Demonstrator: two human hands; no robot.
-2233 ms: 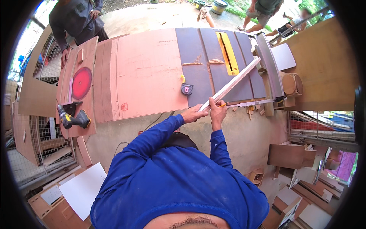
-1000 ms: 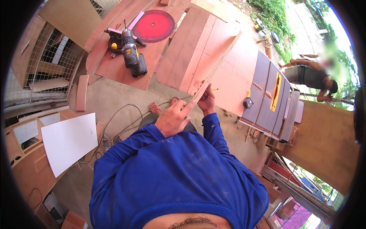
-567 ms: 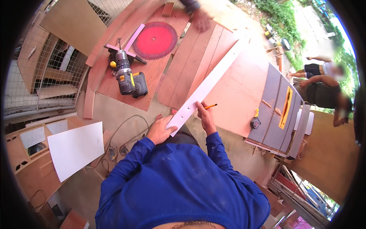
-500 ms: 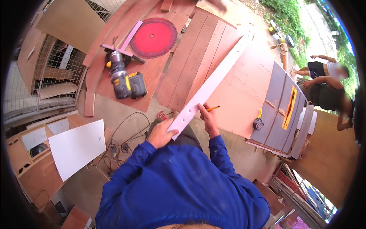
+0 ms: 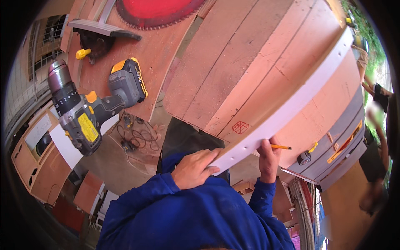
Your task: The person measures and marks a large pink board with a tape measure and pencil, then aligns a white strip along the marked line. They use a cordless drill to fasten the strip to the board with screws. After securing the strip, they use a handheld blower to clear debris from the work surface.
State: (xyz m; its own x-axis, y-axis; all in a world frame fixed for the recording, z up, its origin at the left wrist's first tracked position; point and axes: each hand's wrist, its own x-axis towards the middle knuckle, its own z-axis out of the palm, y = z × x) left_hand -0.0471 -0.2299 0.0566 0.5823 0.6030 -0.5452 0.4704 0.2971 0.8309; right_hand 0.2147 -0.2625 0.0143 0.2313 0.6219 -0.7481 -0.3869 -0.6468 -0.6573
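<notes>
A long white strip (image 5: 283,118) with small holes runs from in front of my body up to the far right, over the wooden planks. My left hand (image 5: 195,168) grips its near end, thumb on the upper face and fingers at the edge. My right hand (image 5: 268,160) closes at the strip's right edge, a little farther up, and holds an orange pencil (image 5: 281,147) with its dark tip pointing right. The right fingers touch the strip; their undersides are hidden.
Left: a cordless drill (image 5: 83,121), a saw-like tool with a yellow knob (image 5: 95,45), a red circular saw blade (image 5: 158,10). Right: a tape measure (image 5: 304,158) and yellow slotted bar (image 5: 346,143) on grey boards. Cords (image 5: 139,135) lie on the floor. People (image 5: 375,156) stand far right.
My view has shifted closer to the work table, so the drill and blade look larger. Both hands still hold the strip, and the pencil stays in the right hand.
</notes>
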